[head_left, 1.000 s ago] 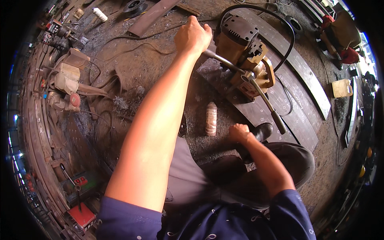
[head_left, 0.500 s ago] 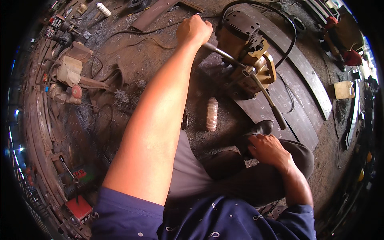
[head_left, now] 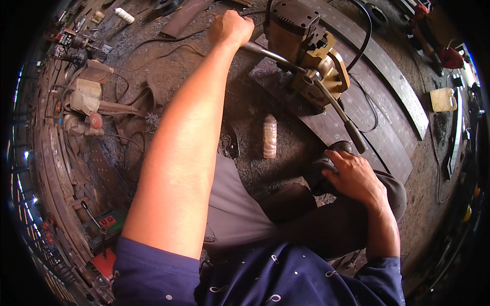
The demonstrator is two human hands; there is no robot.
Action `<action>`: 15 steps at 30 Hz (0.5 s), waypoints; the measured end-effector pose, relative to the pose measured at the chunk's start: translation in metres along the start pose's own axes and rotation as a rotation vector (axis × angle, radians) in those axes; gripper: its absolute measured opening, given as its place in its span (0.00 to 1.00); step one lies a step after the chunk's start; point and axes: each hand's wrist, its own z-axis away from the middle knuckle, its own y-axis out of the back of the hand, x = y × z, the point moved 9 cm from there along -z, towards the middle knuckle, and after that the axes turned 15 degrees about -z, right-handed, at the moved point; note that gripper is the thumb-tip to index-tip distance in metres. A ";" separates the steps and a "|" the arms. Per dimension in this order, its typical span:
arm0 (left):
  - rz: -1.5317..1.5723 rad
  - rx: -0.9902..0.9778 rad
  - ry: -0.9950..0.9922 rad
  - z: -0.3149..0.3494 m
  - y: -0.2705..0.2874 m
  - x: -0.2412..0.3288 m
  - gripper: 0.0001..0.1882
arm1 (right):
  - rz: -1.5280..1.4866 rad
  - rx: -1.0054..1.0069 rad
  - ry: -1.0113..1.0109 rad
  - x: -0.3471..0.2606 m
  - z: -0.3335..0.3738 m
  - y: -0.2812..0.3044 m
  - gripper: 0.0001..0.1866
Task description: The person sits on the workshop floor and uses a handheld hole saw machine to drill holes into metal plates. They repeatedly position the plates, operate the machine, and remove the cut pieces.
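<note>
The magnetic drill press (head_left: 306, 56) stands on dark curved steel plates (head_left: 377, 117) at twelve o'clock, and its feed handle (head_left: 265, 52) runs toward ten o'clock into the left hand (head_left: 230, 28), which is clenched round its end. A second handle (head_left: 343, 116) slants to five o'clock; the right hand (head_left: 353, 177) rests loosely curled on the knee (head_left: 326, 168) just below its tip, grasping nothing clearly. A small bottle (head_left: 269, 135) lies on the floor at six o'clock of the drill.

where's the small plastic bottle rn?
Head view, centre: the plastic bottle lies on the gritty floor, just left of the dark steel plate under the drill machine, between the person's forearms.
</note>
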 end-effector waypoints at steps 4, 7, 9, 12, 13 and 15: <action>-0.009 -0.013 0.024 -0.003 -0.005 -0.006 0.22 | -0.011 0.018 0.013 -0.003 0.001 0.005 0.25; -0.014 0.009 -0.010 -0.003 -0.005 -0.002 0.22 | -0.014 0.023 -0.009 -0.003 0.002 0.008 0.25; -0.017 0.014 -0.008 -0.002 -0.004 -0.001 0.22 | -0.010 0.023 -0.010 -0.002 0.002 0.008 0.25; -0.014 0.008 -0.005 -0.002 -0.005 -0.003 0.22 | -0.004 0.030 0.022 -0.003 0.003 0.007 0.25; -0.011 0.003 -0.005 -0.002 -0.005 -0.003 0.22 | -0.004 0.036 0.037 -0.002 0.003 0.006 0.25; -0.016 0.020 -0.007 -0.002 -0.004 -0.003 0.22 | -0.004 0.039 0.050 -0.002 0.003 0.005 0.25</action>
